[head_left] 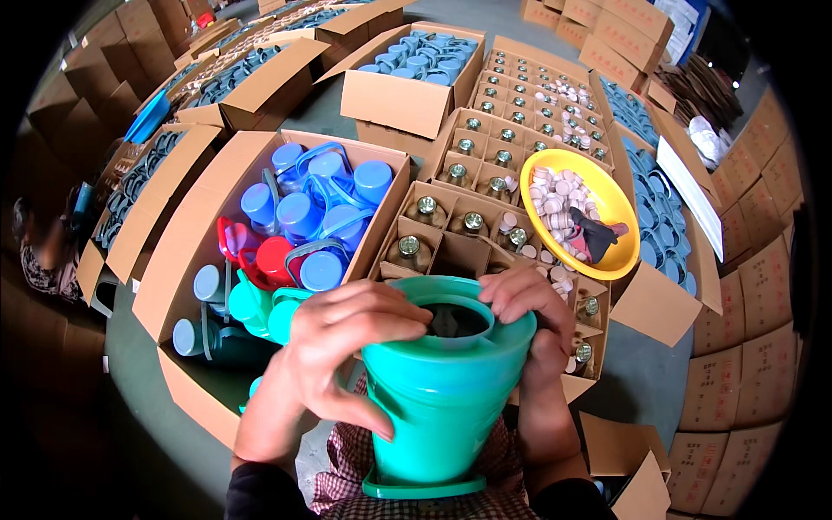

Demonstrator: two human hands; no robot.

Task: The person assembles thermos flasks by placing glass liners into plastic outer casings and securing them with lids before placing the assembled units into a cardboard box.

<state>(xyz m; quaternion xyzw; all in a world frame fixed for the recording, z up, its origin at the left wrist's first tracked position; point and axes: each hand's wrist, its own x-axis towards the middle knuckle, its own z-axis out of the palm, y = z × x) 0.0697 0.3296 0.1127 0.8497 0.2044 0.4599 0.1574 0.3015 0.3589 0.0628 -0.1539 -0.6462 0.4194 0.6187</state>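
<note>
I see the green bucket upright, w/ its round opening facing up, b/w the two hands. The L hand is half open: fingers bent on the bucket's rim, thumb spread down along its wall. The R hand is curled more, fingers over the rim on the R side; its thumb I cannot tell. To the L of bucket: a carton w/ blue, red & green vessels. Beyond bucket: a divided box w/ glass bottles; a yellow bowl is beyond & to the R, w/ small pale caps.
</note>
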